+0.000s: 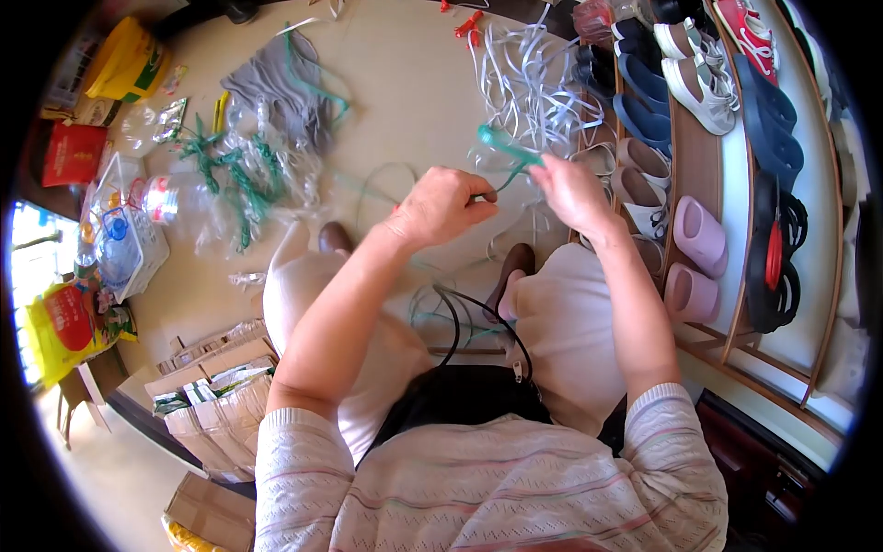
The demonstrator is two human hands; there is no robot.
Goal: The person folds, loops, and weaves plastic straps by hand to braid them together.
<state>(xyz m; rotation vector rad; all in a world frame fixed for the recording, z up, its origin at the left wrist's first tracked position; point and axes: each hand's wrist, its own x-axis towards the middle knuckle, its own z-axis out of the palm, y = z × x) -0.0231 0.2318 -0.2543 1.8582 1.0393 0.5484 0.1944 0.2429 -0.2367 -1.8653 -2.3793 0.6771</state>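
A green plastic strap [510,147] stretches between my two hands above the floor. My left hand [440,208] is closed, with the strap pinched between thumb and fingers. Slightly blurred, my right hand [575,195] grips the strap beside its folded, looped part, which smears with motion. Loose coils of pale green strap [432,313] lie on the floor between my feet, partly hidden by a black bag [460,391] with a looped handle at my lap.
Tangled white straps [529,78] lie ahead on the floor. To the left are a grey cloth [280,83], green rope bundles [244,179], a large clear bottle [184,202] and a cardboard box [212,423]. A shoe rack [694,152] stands along the right.
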